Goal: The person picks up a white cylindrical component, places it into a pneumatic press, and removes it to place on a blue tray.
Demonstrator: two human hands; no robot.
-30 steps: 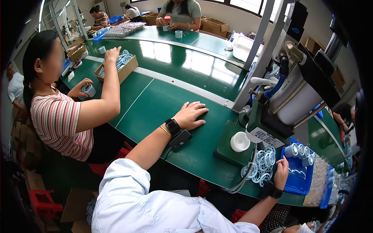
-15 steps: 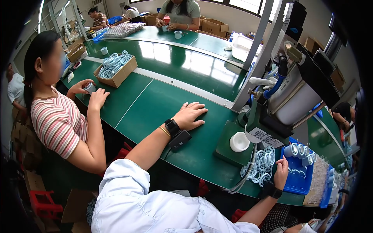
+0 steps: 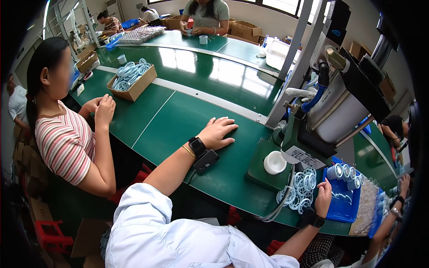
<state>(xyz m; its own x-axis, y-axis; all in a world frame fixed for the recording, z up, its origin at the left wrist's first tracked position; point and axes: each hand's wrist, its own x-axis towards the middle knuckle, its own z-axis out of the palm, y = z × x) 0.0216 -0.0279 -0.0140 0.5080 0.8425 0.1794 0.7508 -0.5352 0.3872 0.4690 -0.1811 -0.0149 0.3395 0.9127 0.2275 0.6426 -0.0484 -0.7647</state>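
My left hand (image 3: 217, 133) lies palm down on the green tabletop (image 3: 178, 129), fingers spread and holding nothing. My right hand (image 3: 323, 198) rests at the left edge of a blue tray (image 3: 342, 214), its fingers curled in, with nothing seen in them. Just left of that hand is a pile of light blue plastic rings (image 3: 304, 187). Several light blue cups (image 3: 335, 172) lie along the far part of the tray. Between my hands a round white holder (image 3: 275, 162) sits on the green base of a press (image 3: 333, 118).
A small black box (image 3: 206, 161) with a cable lies by my left wrist. To the left, a co-worker (image 3: 67, 138) sits near a cardboard box (image 3: 134, 89) of light blue rings. A metal post (image 3: 292, 62) stands behind the press. A sheet of clear parts (image 3: 364, 207) lies right of the tray.
Both my hands stay in place. The left co-worker's hands have come together, and the cup there no longer shows. At the far right, another person's arm has reached in beside the clear parts.
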